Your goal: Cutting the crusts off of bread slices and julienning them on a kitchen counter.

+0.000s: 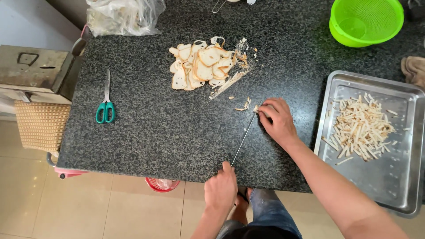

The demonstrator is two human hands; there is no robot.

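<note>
My left hand (221,188) grips the handle of a long thin knife (244,137) at the counter's near edge; the blade lies edge-on, pointing away toward a few cut strips (243,106). My right hand (276,120) rests on the dark granite counter (155,132) with its fingertips at the knife's tip and the strips. A pile of pale, brown-edged slices (199,66) lies further back, with crumbs and trimmings to its right. A steel tray (389,186) at my right holds a heap of cut strips (361,128).
Green-handled scissors (105,104) lie at the left. A green colander (365,20) stands at the back right, a plastic bag (121,15) at the back left, a cloth (414,68) by the tray. A metal box (35,68) and woven basket (42,124) sit off the left edge.
</note>
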